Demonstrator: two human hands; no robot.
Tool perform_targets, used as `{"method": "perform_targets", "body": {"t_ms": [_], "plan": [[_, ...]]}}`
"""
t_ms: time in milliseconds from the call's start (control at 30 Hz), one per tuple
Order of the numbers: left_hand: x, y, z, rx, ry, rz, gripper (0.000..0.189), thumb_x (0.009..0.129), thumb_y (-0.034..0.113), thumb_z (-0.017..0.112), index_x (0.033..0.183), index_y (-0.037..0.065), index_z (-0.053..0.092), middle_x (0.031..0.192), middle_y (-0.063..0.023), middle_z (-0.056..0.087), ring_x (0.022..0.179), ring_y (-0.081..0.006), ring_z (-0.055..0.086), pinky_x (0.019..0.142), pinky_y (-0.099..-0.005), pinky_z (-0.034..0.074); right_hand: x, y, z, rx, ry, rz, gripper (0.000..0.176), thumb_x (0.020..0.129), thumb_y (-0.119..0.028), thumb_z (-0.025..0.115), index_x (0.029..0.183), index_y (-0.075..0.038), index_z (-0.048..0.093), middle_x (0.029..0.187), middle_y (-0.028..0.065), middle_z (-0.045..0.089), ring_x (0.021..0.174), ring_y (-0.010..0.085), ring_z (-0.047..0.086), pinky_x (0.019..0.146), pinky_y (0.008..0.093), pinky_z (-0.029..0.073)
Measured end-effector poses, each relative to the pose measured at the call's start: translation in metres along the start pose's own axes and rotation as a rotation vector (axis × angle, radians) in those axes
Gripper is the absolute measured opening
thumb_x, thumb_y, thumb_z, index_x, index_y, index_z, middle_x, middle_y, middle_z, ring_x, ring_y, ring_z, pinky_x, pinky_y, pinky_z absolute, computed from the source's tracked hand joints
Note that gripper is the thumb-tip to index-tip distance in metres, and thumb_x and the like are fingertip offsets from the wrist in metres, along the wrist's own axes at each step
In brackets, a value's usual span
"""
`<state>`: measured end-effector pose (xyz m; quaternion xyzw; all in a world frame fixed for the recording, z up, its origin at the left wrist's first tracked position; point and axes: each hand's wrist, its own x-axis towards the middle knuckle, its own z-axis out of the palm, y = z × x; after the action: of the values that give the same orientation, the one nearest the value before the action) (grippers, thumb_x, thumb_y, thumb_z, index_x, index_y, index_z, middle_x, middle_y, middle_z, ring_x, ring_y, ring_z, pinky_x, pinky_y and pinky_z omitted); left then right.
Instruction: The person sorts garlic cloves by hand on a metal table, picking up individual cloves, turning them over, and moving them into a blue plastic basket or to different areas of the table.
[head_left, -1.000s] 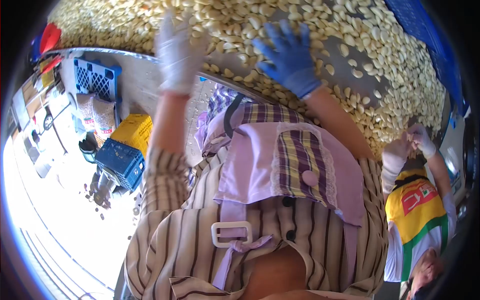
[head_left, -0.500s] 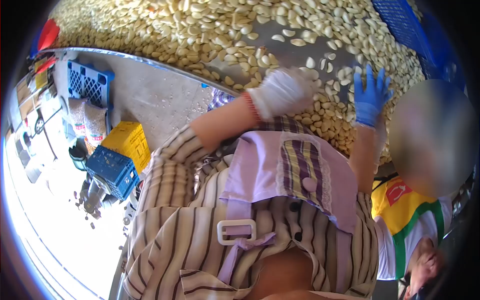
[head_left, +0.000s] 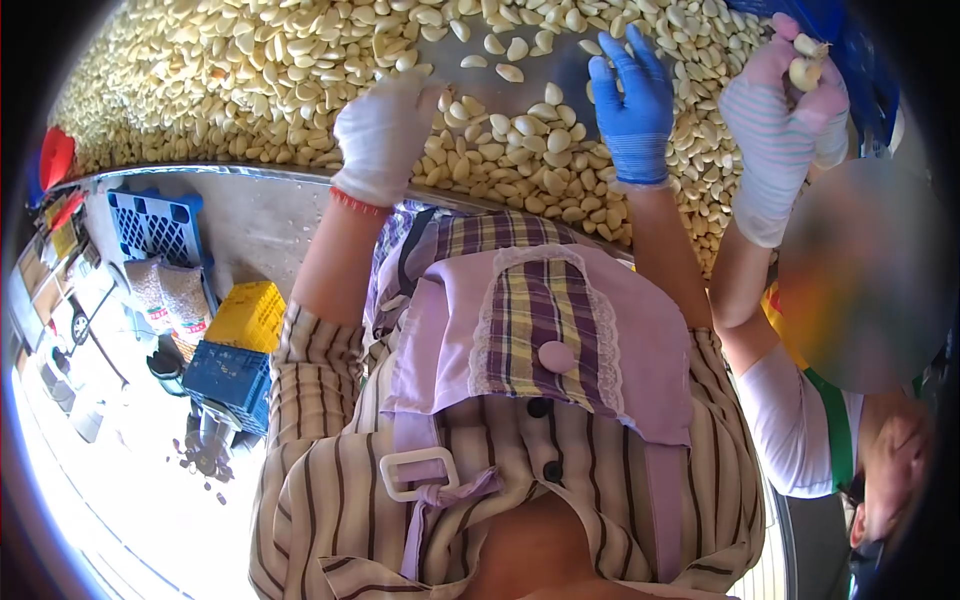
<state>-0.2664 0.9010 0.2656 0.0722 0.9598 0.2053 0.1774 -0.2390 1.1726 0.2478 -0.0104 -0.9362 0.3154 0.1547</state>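
My left hand (head_left: 385,135), in a white knit glove with a red cuff, is over the near side of a broad heap of peeled garlic cloves (head_left: 270,70). Its fingers curl together at the tips, partly blurred, and what they hold cannot be made out. My right hand (head_left: 635,110), in a blue glove, is spread above the cloves with nothing in it. Between my hands, loose cloves (head_left: 540,135) lie beside a bare patch of the metal table (head_left: 470,90).
At the right, a co-worker's hand (head_left: 775,130) in a striped glove holds garlic cloves (head_left: 805,70). A blue basket (head_left: 870,80) stands behind it. To the left, past the table edge (head_left: 250,172), are a blue pallet (head_left: 160,225), a yellow crate (head_left: 250,315) and a blue crate (head_left: 228,380).
Both my hands have moved left in the view, my left hand farther and away from my right. The co-worker's gloved hand with garlic has come into sight. The camera view has shifted.
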Motion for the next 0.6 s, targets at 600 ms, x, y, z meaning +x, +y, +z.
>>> {"method": "perform_targets", "body": {"t_ms": [600], "plan": [[0.013, 0.025, 0.008, -0.61, -0.046, 0.072, 0.025, 0.089, 0.025, 0.064, 0.1, 0.003, 0.07, 0.061, 0.0012, 0.058, 0.05, -0.0075, 0.049, 0.046, -0.0242, 0.037, -0.011, -0.034, 0.004, 0.097, 0.036, -0.103, 0.032, 0.086, -0.018, 0.069, 0.116, -0.009, 0.064, 0.125, 0.0158, 0.059, 0.108, 0.0338, 0.058, 0.096, 0.0457, 0.045]]}}
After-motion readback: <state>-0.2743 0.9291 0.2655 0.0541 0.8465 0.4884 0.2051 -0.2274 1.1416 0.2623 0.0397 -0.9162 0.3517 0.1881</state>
